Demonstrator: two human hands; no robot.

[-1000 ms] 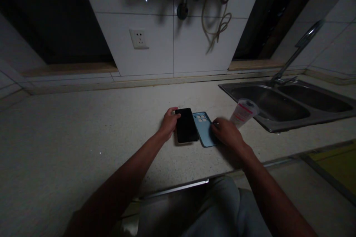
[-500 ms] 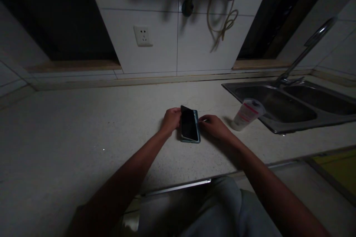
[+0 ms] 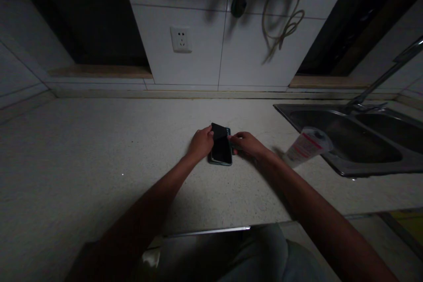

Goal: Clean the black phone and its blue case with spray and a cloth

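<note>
A black phone (image 3: 220, 146) lies on the speckled countertop (image 3: 99, 141), sitting in a teal case whose edge shows along the phone's near end (image 3: 219, 163). My left hand (image 3: 201, 143) grips the phone's left side with curled fingers. From the right, my right hand (image 3: 246, 142) pinches the top right corner of the phone and case. Both hands hold it flat against the counter.
A clear plastic cup with a red label (image 3: 306, 146) lies tilted beside the steel double sink (image 3: 360, 134) with its tap (image 3: 383, 81). On the tiled wall are a socket (image 3: 181, 38), hanging utensils (image 3: 238, 4) and a looped cord (image 3: 286, 22). The counter's front edge (image 3: 205, 231) is near my body.
A second ago the phone and the teal case lay side by side. Both hands brought them together, and now the phone sits in the case. The view has shifted to the left.
</note>
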